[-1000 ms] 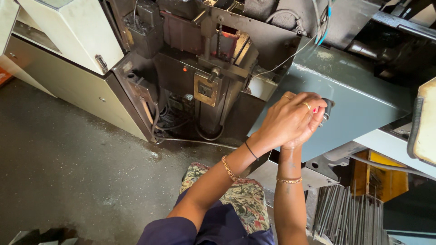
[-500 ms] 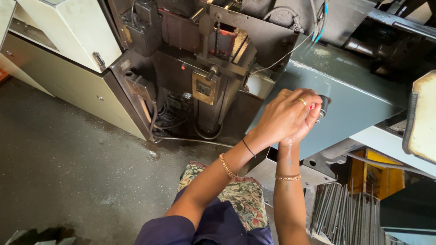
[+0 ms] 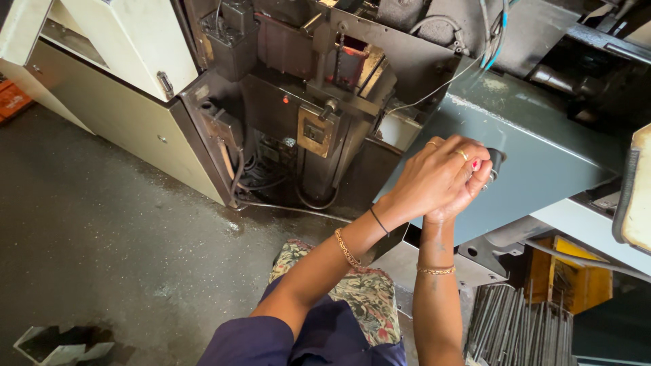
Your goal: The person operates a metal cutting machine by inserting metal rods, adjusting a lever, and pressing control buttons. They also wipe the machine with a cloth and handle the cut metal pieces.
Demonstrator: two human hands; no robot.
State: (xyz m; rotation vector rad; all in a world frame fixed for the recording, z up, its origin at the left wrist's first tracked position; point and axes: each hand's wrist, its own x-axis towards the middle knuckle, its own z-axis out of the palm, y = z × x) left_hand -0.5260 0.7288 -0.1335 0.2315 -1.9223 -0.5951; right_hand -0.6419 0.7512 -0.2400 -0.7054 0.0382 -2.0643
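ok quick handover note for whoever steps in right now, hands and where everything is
Left hand: wrapped over the right, both clasped together at the dark knob on the grey-blue machine cover.
Right hand: underneath, grip closed around that knob; how firmly, cannot tell.
Nearby: open machine housing with cables to the left, bundle of metal rods lower right, yellow bin beside it.
Done: both hands are on the knob. Whether it has been turned cannot be told.
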